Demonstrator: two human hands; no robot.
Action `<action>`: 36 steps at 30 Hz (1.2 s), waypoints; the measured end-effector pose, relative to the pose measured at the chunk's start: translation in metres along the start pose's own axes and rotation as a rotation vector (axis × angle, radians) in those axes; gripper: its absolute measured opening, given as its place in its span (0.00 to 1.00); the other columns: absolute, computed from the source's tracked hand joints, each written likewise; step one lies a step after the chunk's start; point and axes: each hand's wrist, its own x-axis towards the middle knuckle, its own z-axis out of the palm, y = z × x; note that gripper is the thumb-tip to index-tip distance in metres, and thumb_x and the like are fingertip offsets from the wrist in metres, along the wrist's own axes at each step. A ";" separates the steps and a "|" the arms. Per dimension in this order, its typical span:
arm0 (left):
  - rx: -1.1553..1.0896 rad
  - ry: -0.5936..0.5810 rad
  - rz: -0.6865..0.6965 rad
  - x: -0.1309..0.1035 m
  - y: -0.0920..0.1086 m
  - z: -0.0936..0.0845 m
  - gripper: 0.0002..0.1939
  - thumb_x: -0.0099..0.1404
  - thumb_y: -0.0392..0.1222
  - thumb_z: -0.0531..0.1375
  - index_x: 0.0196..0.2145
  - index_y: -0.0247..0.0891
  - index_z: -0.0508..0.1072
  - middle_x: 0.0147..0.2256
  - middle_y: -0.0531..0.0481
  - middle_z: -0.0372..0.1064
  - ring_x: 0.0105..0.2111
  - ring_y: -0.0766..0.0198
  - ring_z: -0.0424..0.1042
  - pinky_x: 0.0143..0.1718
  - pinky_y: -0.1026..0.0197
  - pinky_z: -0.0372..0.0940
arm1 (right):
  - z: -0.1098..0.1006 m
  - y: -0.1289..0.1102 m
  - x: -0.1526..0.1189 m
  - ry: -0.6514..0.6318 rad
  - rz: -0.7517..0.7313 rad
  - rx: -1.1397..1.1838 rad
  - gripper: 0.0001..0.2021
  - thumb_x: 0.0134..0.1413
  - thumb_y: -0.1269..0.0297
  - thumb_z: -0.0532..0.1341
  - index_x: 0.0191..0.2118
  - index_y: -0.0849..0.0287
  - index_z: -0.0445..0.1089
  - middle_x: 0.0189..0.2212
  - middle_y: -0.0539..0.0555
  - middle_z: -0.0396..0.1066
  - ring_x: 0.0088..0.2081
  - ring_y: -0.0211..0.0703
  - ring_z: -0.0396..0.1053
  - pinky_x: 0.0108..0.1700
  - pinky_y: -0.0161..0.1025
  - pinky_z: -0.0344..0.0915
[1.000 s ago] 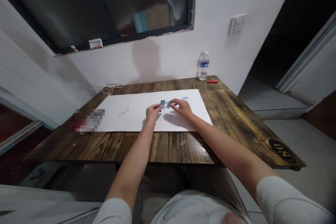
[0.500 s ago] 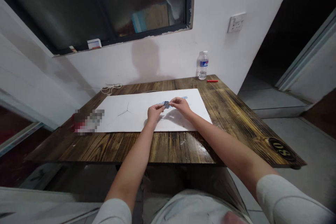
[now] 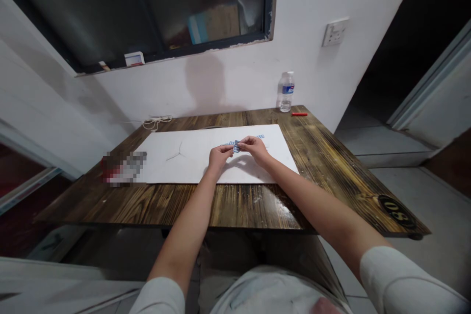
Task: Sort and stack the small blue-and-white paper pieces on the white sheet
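Note:
Between my two hands, over the right half of a white board [image 3: 198,167], is a small blue-and-white patterned piece [image 3: 236,146], too small to make out fully. My left hand [image 3: 220,155] pinches its left side with thumb and fingers. The right side of the piece is pinched by my right hand [image 3: 253,147]. Blue printed marks [image 3: 260,136] show on the board behind my hands. Thin dark lines [image 3: 179,153] meet on the board's left half.
The board lies on a dark wooden table [image 3: 176,206]. At the back right stand a plastic bottle [image 3: 286,92] and a red stick-like item [image 3: 299,114]. A pale cord [image 3: 157,121] lies at the back left. A blurred-out item [image 3: 127,168] is at the board's left end.
The small piece has turned between my fingers and now shows a lighter, blue-and-white face instead of a dark one. The view has shifted slightly.

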 end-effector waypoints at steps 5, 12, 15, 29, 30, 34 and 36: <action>0.012 -0.025 0.003 0.001 -0.001 0.000 0.19 0.42 0.49 0.71 0.32 0.36 0.82 0.26 0.47 0.75 0.25 0.65 0.66 0.29 0.61 0.62 | -0.001 -0.002 0.000 0.034 -0.012 0.020 0.19 0.31 0.57 0.75 0.29 0.59 0.70 0.23 0.48 0.73 0.26 0.38 0.71 0.35 0.39 0.70; 0.035 -0.038 -0.007 0.001 -0.001 -0.001 0.21 0.41 0.51 0.71 0.32 0.35 0.81 0.24 0.47 0.74 0.25 0.64 0.67 0.26 0.63 0.60 | -0.001 -0.004 0.000 0.035 0.017 0.010 0.19 0.31 0.58 0.75 0.33 0.61 0.75 0.26 0.52 0.76 0.28 0.40 0.72 0.37 0.42 0.70; 0.047 -0.051 -0.006 0.002 -0.003 -0.002 0.22 0.42 0.52 0.71 0.33 0.35 0.81 0.24 0.48 0.73 0.25 0.64 0.67 0.26 0.63 0.60 | -0.002 -0.003 0.000 0.041 0.014 0.001 0.18 0.30 0.57 0.75 0.31 0.61 0.75 0.26 0.52 0.76 0.29 0.41 0.72 0.37 0.42 0.70; -0.030 -0.096 -0.056 -0.002 0.001 0.002 0.22 0.47 0.55 0.69 0.34 0.35 0.79 0.31 0.45 0.76 0.26 0.64 0.72 0.30 0.62 0.64 | -0.001 -0.005 0.002 0.089 -0.034 -0.063 0.17 0.30 0.55 0.74 0.29 0.60 0.76 0.25 0.51 0.75 0.27 0.39 0.69 0.35 0.41 0.68; -0.021 -0.092 -0.051 -0.002 0.001 0.002 0.22 0.45 0.53 0.70 0.35 0.35 0.79 0.30 0.45 0.76 0.26 0.64 0.72 0.30 0.62 0.64 | -0.001 -0.006 0.002 0.086 -0.036 -0.073 0.17 0.30 0.55 0.74 0.29 0.60 0.76 0.25 0.52 0.75 0.27 0.39 0.69 0.35 0.41 0.68; -0.021 -0.053 -0.049 -0.001 0.001 0.001 0.22 0.42 0.51 0.71 0.33 0.34 0.79 0.29 0.45 0.76 0.25 0.63 0.71 0.29 0.61 0.64 | 0.000 -0.006 0.003 0.072 -0.043 -0.097 0.17 0.31 0.55 0.73 0.29 0.60 0.77 0.24 0.52 0.75 0.26 0.39 0.69 0.34 0.40 0.67; -0.025 -0.035 -0.047 -0.001 0.001 0.001 0.22 0.42 0.50 0.72 0.33 0.34 0.79 0.28 0.45 0.76 0.25 0.63 0.71 0.29 0.61 0.64 | 0.000 -0.006 0.003 0.070 -0.046 -0.105 0.16 0.32 0.55 0.73 0.29 0.60 0.77 0.24 0.52 0.75 0.26 0.39 0.69 0.34 0.40 0.67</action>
